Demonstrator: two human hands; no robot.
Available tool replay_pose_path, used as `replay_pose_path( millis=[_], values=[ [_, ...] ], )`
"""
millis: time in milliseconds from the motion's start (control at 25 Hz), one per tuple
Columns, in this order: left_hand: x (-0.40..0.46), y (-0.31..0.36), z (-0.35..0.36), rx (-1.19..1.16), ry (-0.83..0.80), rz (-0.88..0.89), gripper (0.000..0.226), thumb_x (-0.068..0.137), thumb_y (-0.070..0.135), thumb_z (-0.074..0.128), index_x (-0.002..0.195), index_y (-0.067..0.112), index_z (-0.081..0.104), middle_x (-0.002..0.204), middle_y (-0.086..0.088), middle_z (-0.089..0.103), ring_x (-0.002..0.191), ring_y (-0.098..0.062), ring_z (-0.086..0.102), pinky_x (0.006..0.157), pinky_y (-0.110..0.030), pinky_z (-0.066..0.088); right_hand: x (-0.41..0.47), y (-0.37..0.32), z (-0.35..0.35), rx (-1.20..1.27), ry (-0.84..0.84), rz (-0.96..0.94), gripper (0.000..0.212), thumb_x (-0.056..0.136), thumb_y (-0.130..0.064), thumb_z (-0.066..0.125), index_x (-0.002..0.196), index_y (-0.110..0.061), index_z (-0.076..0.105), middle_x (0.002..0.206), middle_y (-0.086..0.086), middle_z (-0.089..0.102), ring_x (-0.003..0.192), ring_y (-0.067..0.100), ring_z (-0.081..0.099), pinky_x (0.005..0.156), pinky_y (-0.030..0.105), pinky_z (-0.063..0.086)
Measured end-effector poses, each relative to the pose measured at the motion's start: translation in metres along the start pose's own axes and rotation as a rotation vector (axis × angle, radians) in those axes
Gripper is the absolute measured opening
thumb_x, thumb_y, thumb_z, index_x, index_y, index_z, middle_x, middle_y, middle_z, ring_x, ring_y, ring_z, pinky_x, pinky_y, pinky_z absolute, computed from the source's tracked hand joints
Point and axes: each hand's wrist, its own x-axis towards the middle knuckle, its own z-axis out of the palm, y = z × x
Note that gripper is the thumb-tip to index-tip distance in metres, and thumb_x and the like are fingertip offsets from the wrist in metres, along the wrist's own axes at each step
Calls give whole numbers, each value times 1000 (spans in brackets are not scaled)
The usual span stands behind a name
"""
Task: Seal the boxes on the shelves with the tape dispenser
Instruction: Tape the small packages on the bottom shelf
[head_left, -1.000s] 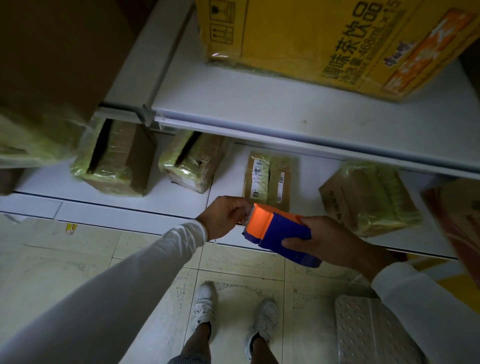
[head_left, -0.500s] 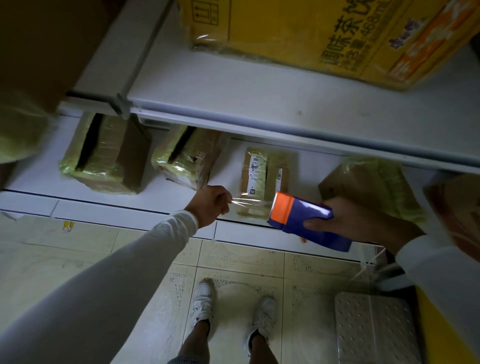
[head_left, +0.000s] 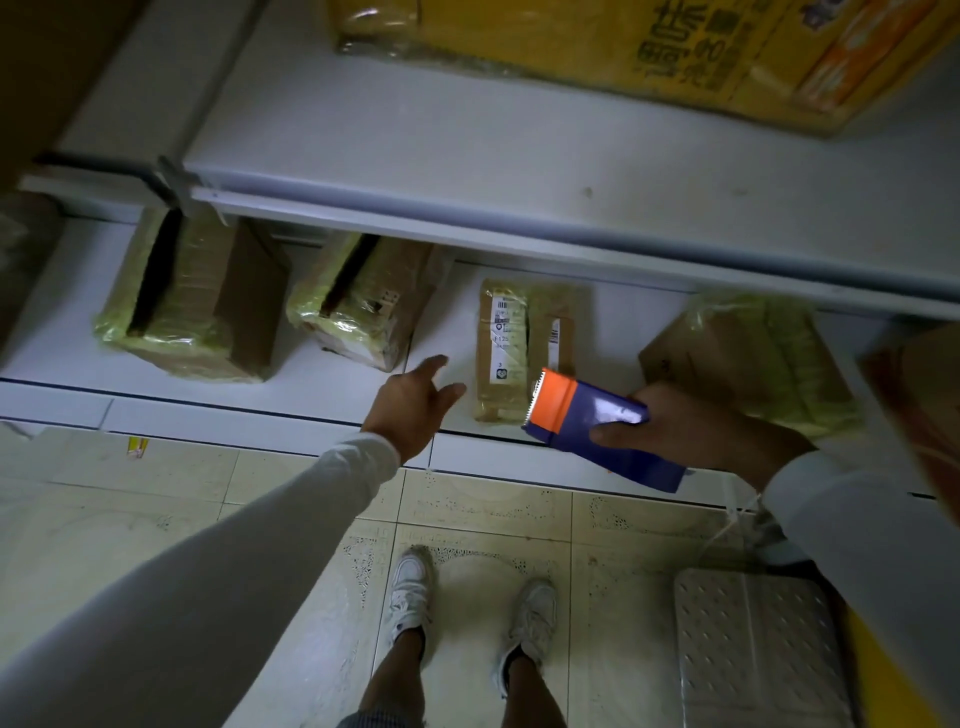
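My right hand (head_left: 691, 428) grips a blue tape dispenser (head_left: 597, 426) with an orange head and a toothed blade, held over the front edge of the bottom shelf (head_left: 447, 332). A small flat brown box (head_left: 524, 348) with white labels lies on that shelf, just behind the dispenser's blade. My left hand (head_left: 415, 405) hovers to the left of this box with fingers spread, holding nothing. No tape strand is visible between the hands.
Two taped brown boxes (head_left: 192, 301) (head_left: 363, 301) stand on the bottom shelf to the left, another wrapped box (head_left: 753, 353) on the right. A big yellow carton (head_left: 649, 52) sits on the upper shelf (head_left: 467, 150). A grey step stool (head_left: 758, 649) stands beside my feet.
My left hand pulled tape from the dispenser, then let go and opened, moving left. The right hand carried the dispenser right and toward the small box.
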Motion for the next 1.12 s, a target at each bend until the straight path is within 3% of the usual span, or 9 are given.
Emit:
replay_pose_path(
  millis=[80, 200, 360, 480, 640, 720, 800, 920, 1120],
  values=[
    [-3, 5, 1, 25, -41, 254, 58, 94, 49, 45, 145, 24, 33, 82, -3, 70, 75, -21, 65, 78, -38, 54, 2, 2, 1, -14, -7, 9, 47, 83, -51, 70, 57, -22, 44, 35, -12, 45, 33, 3, 38, 45, 16, 30],
    [5, 12, 5, 165, -190, 324, 62, 96, 44, 44, 150, 34, 15, 106, -8, 70, 90, -28, 65, 85, -35, 51, 5, 2, 1, -22, -31, 17, 44, 83, -52, 69, 62, -19, 50, 37, -12, 48, 34, 2, 42, 42, 14, 32],
    [11, 10, 10, 253, -61, 454, 56, 99, 28, 46, 149, 27, 20, 91, -12, 71, 78, -32, 64, 73, -32, 45, 7, -2, 4, -32, -43, 9, 40, 84, -53, 67, 75, -15, 60, 45, -6, 54, 35, 0, 48, 39, 8, 34],
    [11, -5, -2, 322, -74, 450, 55, 99, 27, 45, 149, 27, 21, 88, -19, 69, 73, -36, 63, 67, -33, 45, 14, -13, 13, -68, -64, -20, 46, 82, -59, 66, 87, -14, 66, 68, 1, 67, 56, 11, 62, 54, 24, 48],
    [6, -11, -28, 528, 8, 305, 73, 90, 43, 57, 150, 27, 19, 115, -14, 63, 95, -33, 62, 79, -40, 52, 27, -32, 32, -84, -58, -82, 44, 83, -61, 63, 93, -18, 65, 82, 4, 71, 74, 21, 68, 73, 36, 56],
    [10, 0, -26, 559, 114, 365, 99, 74, 47, 73, 150, 18, 17, 132, -16, 48, 115, -34, 51, 95, -46, 45, 28, -33, 33, -80, -58, -72, 43, 82, -62, 64, 93, -21, 64, 83, 1, 71, 74, 18, 69, 72, 35, 56],
    [23, 13, -15, 534, -20, 510, 108, 73, 41, 77, 151, 12, 9, 152, -18, 27, 137, -36, 30, 111, -47, 28, 23, -29, 30, -88, -50, -50, 41, 82, -63, 64, 90, -22, 64, 78, -1, 70, 71, 16, 68, 66, 30, 54],
    [41, 12, -1, 613, -155, 623, 93, 86, 37, 64, 150, 9, 2, 158, -15, 4, 147, -30, 4, 119, -41, 9, 16, -24, 30, -90, -16, -41, 38, 83, -62, 63, 82, -24, 63, 72, -3, 68, 66, 13, 66, 61, 28, 50],
    [43, -2, 4, 586, -117, 649, 72, 91, 26, 58, 150, 26, 17, 158, -16, 7, 146, -33, 8, 116, -43, 15, 1, -20, 23, -110, 18, -80, 38, 86, -61, 60, 84, -23, 62, 68, -1, 67, 61, 14, 65, 58, 28, 49]
  ],
)
